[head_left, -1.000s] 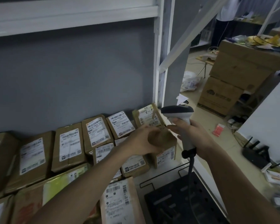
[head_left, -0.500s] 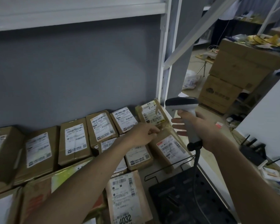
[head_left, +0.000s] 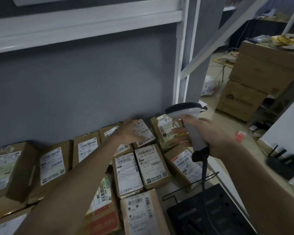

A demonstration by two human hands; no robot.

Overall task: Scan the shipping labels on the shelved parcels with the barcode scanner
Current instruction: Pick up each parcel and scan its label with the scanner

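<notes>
Several brown cardboard parcels with white shipping labels lie on the shelf, such as the middle parcel (head_left: 152,165) and the right parcel (head_left: 185,164). My left hand (head_left: 130,131) reaches to the back row with straight fingers and rests on a back-row parcel (head_left: 145,134). My right hand (head_left: 205,133) grips the grey barcode scanner (head_left: 188,119) by its handle, head pointing left over the rear right parcel (head_left: 165,128). Its black cable hangs down.
A white shelf upright (head_left: 182,68) rises just right of the parcels and a shelf beam (head_left: 85,26) runs overhead. A black perforated stand (head_left: 210,211) sits at the front right. Stacked large cartons (head_left: 255,85) and a black router (head_left: 285,165) lie beyond.
My left hand let go of the right parcel, which now lies label up, and reached back to the rear row with fingers spread. The scanner stayed about where it was.
</notes>
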